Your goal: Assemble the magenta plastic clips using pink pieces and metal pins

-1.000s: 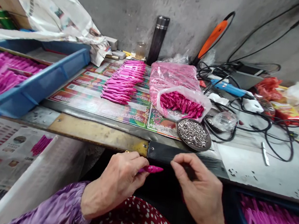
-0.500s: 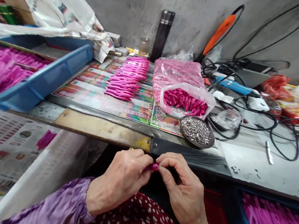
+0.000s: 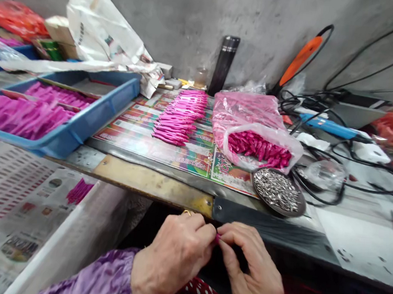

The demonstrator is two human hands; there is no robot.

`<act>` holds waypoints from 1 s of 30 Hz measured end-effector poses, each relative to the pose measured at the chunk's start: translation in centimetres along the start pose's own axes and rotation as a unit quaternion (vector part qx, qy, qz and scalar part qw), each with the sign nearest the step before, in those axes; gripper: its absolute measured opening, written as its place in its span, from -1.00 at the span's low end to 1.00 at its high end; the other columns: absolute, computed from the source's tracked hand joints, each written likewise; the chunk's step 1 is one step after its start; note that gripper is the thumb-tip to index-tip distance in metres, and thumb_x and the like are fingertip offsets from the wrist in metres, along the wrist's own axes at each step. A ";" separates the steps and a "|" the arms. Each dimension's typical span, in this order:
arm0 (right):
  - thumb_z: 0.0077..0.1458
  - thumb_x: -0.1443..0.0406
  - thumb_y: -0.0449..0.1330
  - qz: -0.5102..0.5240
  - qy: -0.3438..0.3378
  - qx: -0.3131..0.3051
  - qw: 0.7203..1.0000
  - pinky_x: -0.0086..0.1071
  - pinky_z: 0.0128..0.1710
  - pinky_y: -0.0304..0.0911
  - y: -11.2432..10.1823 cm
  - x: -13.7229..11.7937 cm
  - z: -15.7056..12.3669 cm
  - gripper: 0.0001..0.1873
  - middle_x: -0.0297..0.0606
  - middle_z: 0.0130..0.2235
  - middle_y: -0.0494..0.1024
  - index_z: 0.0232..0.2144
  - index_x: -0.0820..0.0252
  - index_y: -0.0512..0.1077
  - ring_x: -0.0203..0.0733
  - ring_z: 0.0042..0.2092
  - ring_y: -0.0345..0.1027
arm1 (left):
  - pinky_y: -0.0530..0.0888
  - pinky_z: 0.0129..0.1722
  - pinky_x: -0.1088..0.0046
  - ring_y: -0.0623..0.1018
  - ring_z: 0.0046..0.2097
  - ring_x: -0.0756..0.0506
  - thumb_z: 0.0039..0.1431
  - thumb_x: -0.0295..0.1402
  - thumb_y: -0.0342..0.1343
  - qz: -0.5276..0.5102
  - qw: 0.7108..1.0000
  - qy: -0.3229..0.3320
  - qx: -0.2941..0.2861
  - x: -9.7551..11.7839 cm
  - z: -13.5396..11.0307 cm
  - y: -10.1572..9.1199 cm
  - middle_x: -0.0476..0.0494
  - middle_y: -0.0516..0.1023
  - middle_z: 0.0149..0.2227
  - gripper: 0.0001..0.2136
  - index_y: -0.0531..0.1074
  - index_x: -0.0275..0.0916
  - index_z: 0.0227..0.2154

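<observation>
My left hand (image 3: 172, 257) and my right hand (image 3: 251, 272) meet just below the table's front edge, fingers pinched together on a small pink pen part (image 3: 217, 237) that only shows as a sliver between them. Both hands are closed. On the table beyond lie a row of pink pens (image 3: 182, 116), an open bag of magenta tips (image 3: 258, 145) and a round dish of small metal pieces (image 3: 278, 190).
A blue tray (image 3: 90, 116) of pink parts stands at the left, with newspaper behind it. A white crate (image 3: 78, 237) lined with newspaper sits lower left. Black cables (image 3: 353, 154), a blue tool, a dark flask (image 3: 224, 65) and an orange-handled tool lie at the back right.
My right hand has come in to meet my left, and the pink piece that stuck out between them is now almost covered. The view has swung to the left.
</observation>
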State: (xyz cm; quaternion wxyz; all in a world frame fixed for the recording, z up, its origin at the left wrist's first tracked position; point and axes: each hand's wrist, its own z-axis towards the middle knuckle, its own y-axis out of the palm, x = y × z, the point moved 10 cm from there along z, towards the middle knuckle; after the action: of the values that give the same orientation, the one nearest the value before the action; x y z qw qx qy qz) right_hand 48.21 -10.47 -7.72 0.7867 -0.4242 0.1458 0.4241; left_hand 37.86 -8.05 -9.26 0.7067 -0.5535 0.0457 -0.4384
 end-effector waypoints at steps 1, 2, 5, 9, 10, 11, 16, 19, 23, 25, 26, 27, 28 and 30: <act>0.31 0.42 0.12 0.001 0.005 0.003 1.000 -0.37 -0.12 0.35 0.1 0.3 -0.1 -0.87 -0.26 -0.23 0.53 -0.27 0.13 0.42 -0.18 -0.16 0.41 | 0.38 -0.47 0.38 0.50 -0.41 -0.08 0.22 -0.52 0.10 0.009 1.000 0.000 -0.006 0.0 0.1 0.0 0.00 0.48 -0.42 -0.90 0.44 -0.22 -0.37; 0.31 0.41 0.11 0.003 0.009 0.006 1.000 -0.39 -0.13 0.36 0.1 0.5 -0.2 -0.87 -0.26 -0.23 0.53 -0.27 0.12 0.42 -0.19 -0.16 0.42 | 0.40 -0.46 0.38 0.51 -0.40 -0.09 0.22 -0.51 0.11 0.015 1.000 -0.001 -0.014 0.1 0.2 0.1 -0.01 0.48 -0.41 -0.91 0.44 -0.22 -0.37; 0.33 0.39 0.11 0.001 0.010 0.016 1.000 -0.39 -0.13 0.37 0.1 0.8 -0.4 -0.88 -0.25 -0.23 0.52 -0.26 0.12 0.42 -0.19 -0.16 0.42 | 0.42 -0.45 0.37 0.51 -0.39 -0.10 0.24 -0.49 0.12 0.033 0.999 0.000 -0.025 0.2 0.3 0.1 -0.01 0.48 -0.41 -0.93 0.43 -0.22 -0.36; 0.33 0.41 0.10 -0.029 -0.005 0.001 1.000 -0.32 -0.12 0.37 0.3 0.1 -0.3 -0.87 -0.23 -0.23 0.54 -0.25 0.13 0.41 -0.15 -0.15 0.41 | 0.41 -0.46 0.38 0.49 -0.40 -0.10 0.26 -0.50 0.09 0.045 0.999 0.007 -0.020 0.2 0.2 -0.2 -0.02 0.48 -0.41 -0.91 0.42 -0.22 -0.36; 0.33 0.41 0.09 -0.036 -0.010 -0.008 0.999 -0.30 -0.12 0.38 0.5 -0.1 -0.2 -0.87 -0.23 -0.23 0.54 -0.24 0.13 0.40 -0.14 -0.15 0.41 | 0.41 -0.46 0.38 0.49 -0.39 -0.10 0.26 -0.51 0.09 0.045 0.999 0.012 -0.020 0.2 0.2 -0.2 -0.03 0.48 -0.41 -0.91 0.42 -0.22 -0.36; 0.33 0.42 0.09 -0.039 -0.012 -0.016 0.999 -0.29 -0.12 0.38 0.6 -0.3 -0.1 -0.87 -0.23 -0.23 0.54 -0.24 0.12 0.40 -0.14 -0.16 0.41 | 0.41 -0.46 0.38 0.49 -0.39 -0.10 0.26 -0.51 0.08 0.044 0.999 0.016 -0.020 0.3 0.1 -0.2 -0.03 0.48 -0.40 -0.90 0.42 -0.23 -0.36; 0.34 0.42 0.07 -0.018 0.030 -0.024 0.999 -0.33 -0.17 0.37 0.5 0.2 0.3 -0.85 -0.22 -0.23 0.52 -0.27 0.13 0.39 -0.16 -0.17 0.41 | 0.39 -0.47 0.39 0.48 -0.40 -0.09 0.26 -0.50 0.06 0.038 0.999 0.019 -0.007 0.1 0.2 -0.2 -0.02 0.47 -0.41 -0.90 0.43 -0.22 -0.36; 0.34 0.41 0.07 -0.015 0.041 -0.025 0.999 -0.36 -0.17 0.37 0.4 0.4 0.3 -0.85 -0.22 -0.22 0.51 -0.28 0.14 0.39 -0.19 -0.17 0.40 | 0.38 -0.48 0.39 0.47 -0.41 -0.09 0.25 -0.51 0.06 0.033 0.999 0.013 -0.004 -0.1 0.2 -0.1 -0.01 0.47 -0.41 -0.90 0.43 -0.22 -0.36; 0.32 0.44 0.08 -0.036 0.003 -0.027 0.999 -0.33 -0.13 0.37 0.7 -0.3 0.3 -0.86 -0.20 -0.23 0.52 -0.27 0.18 0.40 -0.18 -0.16 0.40 | 0.38 -0.50 0.38 0.47 -0.42 -0.10 0.26 -0.50 0.07 0.036 0.999 0.020 0.006 0.0 0.1 -0.2 -0.02 0.47 -0.42 -0.90 0.43 -0.22 -0.37; 0.31 0.47 0.09 -0.048 -0.024 -0.021 0.998 -0.29 -0.12 0.40 0.9 -0.7 0.1 -0.86 -0.17 -0.23 0.54 -0.25 0.20 0.42 -0.16 -0.16 0.42 | 0.39 -0.50 0.37 0.47 -0.42 -0.11 0.26 -0.49 0.08 0.038 0.999 0.020 0.003 0.0 0.1 -0.3 -0.03 0.47 -0.42 -0.90 0.43 -0.23 -0.36; 0.30 0.48 0.10 -0.058 -0.042 -0.015 0.997 -0.27 -0.10 0.41 0.9 -1.0 0.0 -0.87 -0.15 -0.22 0.55 -0.23 0.21 0.42 -0.14 -0.16 0.43 | 0.40 -0.49 0.37 0.48 -0.41 -0.11 0.27 -0.49 0.08 0.038 0.999 0.020 0.000 0.0 0.1 -0.3 -0.03 0.47 -0.42 -0.90 0.43 -0.23 -0.36; 0.29 0.49 0.12 -0.074 -0.065 -0.004 0.995 -0.25 -0.09 0.43 0.9 -1.3 -0.2 -0.87 -0.13 -0.21 0.56 -0.21 0.23 0.43 -0.13 -0.15 0.45 | 0.42 -0.48 0.36 0.48 -0.41 -0.12 0.27 -0.49 0.08 0.038 0.999 0.020 -0.004 0.0 0.1 -0.3 -0.04 0.48 -0.41 -0.90 0.43 -0.23 -0.37; 0.28 0.51 0.14 -0.093 -0.091 0.008 0.991 -0.23 -0.07 0.44 0.9 -1.6 -0.4 -0.85 -0.10 -0.20 0.58 -0.17 0.25 0.44 -0.12 -0.14 0.46 | 0.43 -0.46 0.35 0.49 -0.40 -0.12 0.27 -0.50 0.07 0.036 0.999 0.020 -0.008 0.0 0.1 -0.4 -0.05 0.48 -0.41 -0.90 0.42 -0.23 -0.36; 0.25 0.54 0.15 -0.136 -0.153 0.024 0.978 -0.21 -0.04 0.45 1.0 -2.4 -1.0 -0.80 -0.04 -0.17 0.60 -0.11 0.31 0.45 -0.08 -0.10 0.49 | 0.45 -0.45 0.35 0.50 -0.40 -0.13 0.27 -0.51 0.06 0.036 0.999 0.021 -0.014 0.0 0.2 -0.5 -0.06 0.49 -0.40 -0.89 0.42 -0.24 -0.36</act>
State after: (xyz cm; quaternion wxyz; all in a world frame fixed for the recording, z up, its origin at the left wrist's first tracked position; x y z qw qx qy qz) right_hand 46.15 -12.32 -7.43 0.8600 -0.3509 -0.0254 0.3697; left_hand 37.74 -7.93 -8.79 0.7131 -0.5519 0.0861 -0.4236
